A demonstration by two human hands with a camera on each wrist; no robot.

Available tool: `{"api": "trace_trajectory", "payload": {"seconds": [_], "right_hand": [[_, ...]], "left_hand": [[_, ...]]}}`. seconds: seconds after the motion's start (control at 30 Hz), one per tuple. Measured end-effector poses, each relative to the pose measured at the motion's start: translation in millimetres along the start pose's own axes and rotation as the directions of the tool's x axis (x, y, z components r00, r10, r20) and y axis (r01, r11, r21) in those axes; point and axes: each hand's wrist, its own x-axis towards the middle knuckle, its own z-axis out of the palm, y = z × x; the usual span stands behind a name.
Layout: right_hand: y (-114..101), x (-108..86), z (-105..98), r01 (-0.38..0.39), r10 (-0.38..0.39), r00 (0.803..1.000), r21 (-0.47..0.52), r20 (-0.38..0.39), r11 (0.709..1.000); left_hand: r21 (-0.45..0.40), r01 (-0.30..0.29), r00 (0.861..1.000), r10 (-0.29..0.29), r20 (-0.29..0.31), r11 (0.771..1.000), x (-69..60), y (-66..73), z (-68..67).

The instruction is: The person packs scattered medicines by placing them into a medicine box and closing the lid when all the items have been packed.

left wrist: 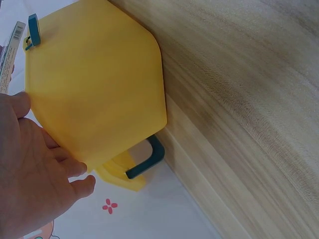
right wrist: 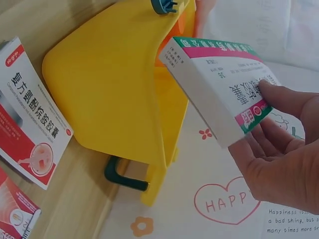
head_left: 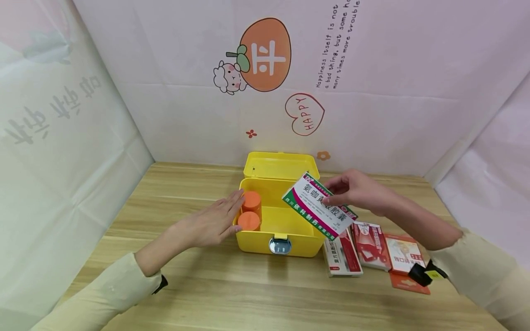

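A yellow lidded box (head_left: 256, 242) stands on the table with its lid (head_left: 281, 165) tipped back. Inside it, at the left end, are two orange-capped bottles (head_left: 250, 221). My right hand (head_left: 359, 193) pinches a white, green and magenta medicine box (head_left: 316, 207) between thumb and fingers, tilted above the yellow box's right end. My left hand (head_left: 211, 221) rests against the yellow box's left rim with its fingers extended; in the left wrist view the fingertips (left wrist: 82, 186) lie along the box's edge.
Right of the yellow box lie a red-and-white medicine box (head_left: 341, 257), a second red box (head_left: 371, 246) and an orange-and-white flat packet (head_left: 406, 257). The wooden table (head_left: 248, 294) meets a printed white cloth (head_left: 198, 124) at the back, with cloth on both sides too.
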Motion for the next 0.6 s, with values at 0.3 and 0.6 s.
{"api": "trace_trajectory", "payload": {"seconds": [0.3,0.6], "right_hand": [[-13,10.3,-3,-0.024,0.023,1.0,-0.082,-0.019,0.996],[-25,22.8,-1,-0.004,0.004,1.0,-0.166,-0.003,0.986]], "left_hand": [[-0.009,0.001,1.0,-0.001,0.0,1.0,-0.6,-0.3,-0.1],[-0.011,0.004,1.0,-0.004,0.005,1.0,-0.1,-0.2,-0.6]]}}
